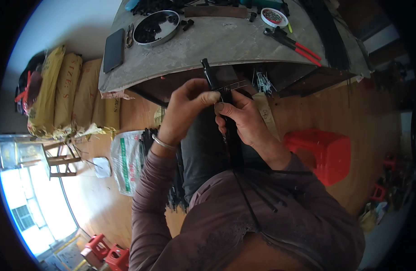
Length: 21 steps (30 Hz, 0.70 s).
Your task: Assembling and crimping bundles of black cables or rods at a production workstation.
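A black umbrella frame [206,67], a shaft with a bundle of thin ribs, stands up between my hands over my lap. Several of its loose rib ends [262,196] fan out across my shirt. My left hand [185,106] is closed on it, thumb and fingers pinching beside the upper shaft. Lower down and to the right, my right hand [248,119] wraps round the rib bundle, thumb in front. A thin silvery wire [237,85] sticks out to the right just above my fingers. What exactly lies between the left fingertips is hidden.
On the grey table [208,43] are a metal bowl [156,29] of black parts, a dark phone [114,50], red-handled pliers [303,50] and a dish of small metal pieces [274,18]. A red stool [323,153] stands right; sacks [65,90] stand left.
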### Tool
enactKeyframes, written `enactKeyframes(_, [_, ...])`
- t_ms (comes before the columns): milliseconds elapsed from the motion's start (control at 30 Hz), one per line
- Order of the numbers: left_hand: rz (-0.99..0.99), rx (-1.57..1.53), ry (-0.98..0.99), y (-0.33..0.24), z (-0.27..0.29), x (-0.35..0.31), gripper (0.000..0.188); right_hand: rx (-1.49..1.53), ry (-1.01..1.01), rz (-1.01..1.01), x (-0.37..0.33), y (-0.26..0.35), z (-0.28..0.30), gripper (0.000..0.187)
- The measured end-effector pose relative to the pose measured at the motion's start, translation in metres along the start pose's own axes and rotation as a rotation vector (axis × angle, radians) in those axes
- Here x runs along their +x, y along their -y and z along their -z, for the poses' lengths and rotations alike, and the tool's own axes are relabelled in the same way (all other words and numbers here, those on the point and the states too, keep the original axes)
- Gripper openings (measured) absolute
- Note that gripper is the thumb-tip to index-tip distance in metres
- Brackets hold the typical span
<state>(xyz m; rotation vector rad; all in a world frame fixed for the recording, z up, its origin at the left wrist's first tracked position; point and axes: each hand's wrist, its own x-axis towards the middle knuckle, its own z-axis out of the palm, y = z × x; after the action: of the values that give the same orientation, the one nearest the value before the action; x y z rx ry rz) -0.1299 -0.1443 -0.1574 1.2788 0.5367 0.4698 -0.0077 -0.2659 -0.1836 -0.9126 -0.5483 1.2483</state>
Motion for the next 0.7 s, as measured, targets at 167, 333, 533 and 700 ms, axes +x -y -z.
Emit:
enactKeyframes(167, [-0.016, 0.024, -0.126, -0.005, -0.018, -0.01, 0.033, -0.11, -0.011, 0.039, -0.004, 0.007, 0.001, 0.022])
enactKeyframes(333, [-0.055, -0.024, -0.123, 0.005, -0.025, -0.015, 0.033, -0.752, 0.068, 0.114, -0.001, 0.034, 0.014, 0.022])
enactKeyframes(533, [-0.108, -0.053, -0.111, 0.008, -0.031, -0.014, 0.032, -0.389, 0.111, -0.091, 0.014, 0.015, 0.042, 0.026])
enactKeyframes(700, [-0.114, -0.105, -0.086, 0.017, -0.03, -0.008, 0.03, -0.417, 0.102, -0.137, 0.014, 0.021, 0.043, 0.023])
